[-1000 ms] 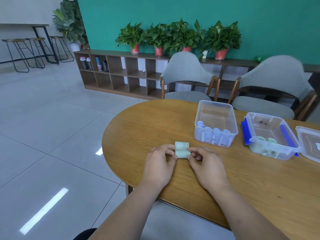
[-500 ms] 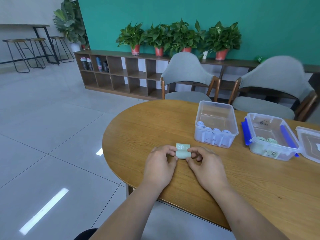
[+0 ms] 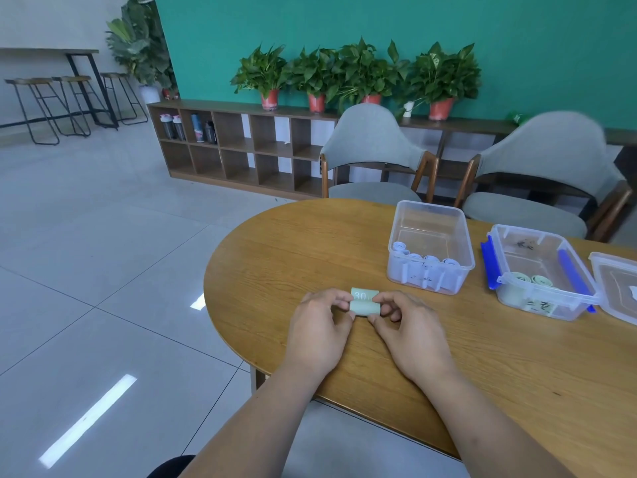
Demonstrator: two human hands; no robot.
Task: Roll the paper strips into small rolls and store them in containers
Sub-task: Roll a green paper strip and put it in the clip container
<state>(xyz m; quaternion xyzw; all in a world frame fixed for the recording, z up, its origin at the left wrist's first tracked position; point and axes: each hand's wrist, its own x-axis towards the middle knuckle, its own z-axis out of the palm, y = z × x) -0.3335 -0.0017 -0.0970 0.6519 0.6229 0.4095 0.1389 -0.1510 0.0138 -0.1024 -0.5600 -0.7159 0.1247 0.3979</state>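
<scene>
Wooden table (image 3: 275, 257): paper roll (image 3: 364, 302) pinched between both hands (each end).

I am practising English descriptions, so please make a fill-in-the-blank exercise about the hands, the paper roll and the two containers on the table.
1. The left hand and right hand pinch one paper roll of pale ___ colour.
2. The number printed on it is ___.
3. The latched container holds green rolls; its latches are ___.
4. The plain container stands to its ___.
Missing words: green; 30; blue; left.
</scene>
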